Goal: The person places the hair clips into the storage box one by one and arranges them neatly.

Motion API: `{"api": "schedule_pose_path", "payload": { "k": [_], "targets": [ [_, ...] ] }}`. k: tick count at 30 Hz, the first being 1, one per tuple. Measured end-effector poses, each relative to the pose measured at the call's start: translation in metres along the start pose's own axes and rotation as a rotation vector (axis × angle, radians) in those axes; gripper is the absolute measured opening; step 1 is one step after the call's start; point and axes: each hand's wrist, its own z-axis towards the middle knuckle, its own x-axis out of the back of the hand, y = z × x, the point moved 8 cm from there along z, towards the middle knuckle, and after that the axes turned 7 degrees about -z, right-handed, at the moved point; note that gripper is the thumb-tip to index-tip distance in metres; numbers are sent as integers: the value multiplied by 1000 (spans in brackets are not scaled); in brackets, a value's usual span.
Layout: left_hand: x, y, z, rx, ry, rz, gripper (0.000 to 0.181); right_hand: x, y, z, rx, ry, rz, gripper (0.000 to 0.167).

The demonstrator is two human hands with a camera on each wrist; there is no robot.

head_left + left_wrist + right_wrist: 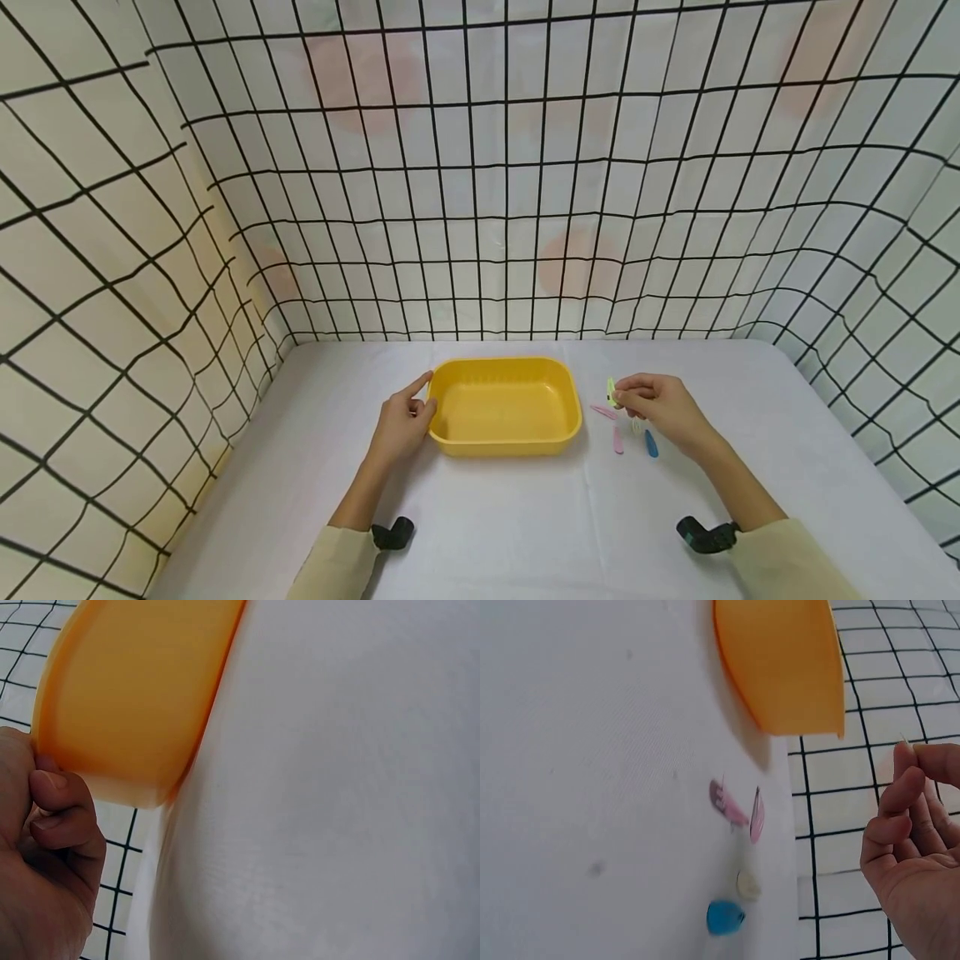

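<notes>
White tablecloth (502,525) bears a yellow tray (501,447), left hand (402,422) gripping it, right hand (666,406) pinching a clip (611,390) outside it.

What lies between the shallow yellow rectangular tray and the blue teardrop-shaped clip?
The head view shows two slim pink clips and one pale, rounded clip there.
</notes>
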Motion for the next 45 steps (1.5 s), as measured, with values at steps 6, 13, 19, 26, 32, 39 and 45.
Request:
{"api": "schedule_pose_path", "payload": {
  "k": [6, 13, 19, 26, 32, 39, 45],
  "targets": [
    [-1, -2, -2, 13, -7, -10, 53, -14, -21, 7, 22, -23, 35, 36],
    [-2, 0, -1, 10, -4, -14, 54, -30, -50, 13, 81, -46, 98, 31],
    [-4, 2, 0, -2, 3, -11, 53, -52, -68, 22, 133, -85, 117, 24],
    [-3, 2, -1, 17, 7, -17, 53, -87, -82, 33, 172, -145, 170, 22],
    [-2, 3, -2, 15, 10, -15, 53, -110, -94, 39, 140, -162, 189, 24],
    [-1, 3, -1, 8, 9, -17, 53, -137, -101, 49, 92, -166, 168, 18],
    [-2, 2, -1, -4, 5, -10, 53, -155, -103, 56, 63, -195, 189, 15]
  ]
}}
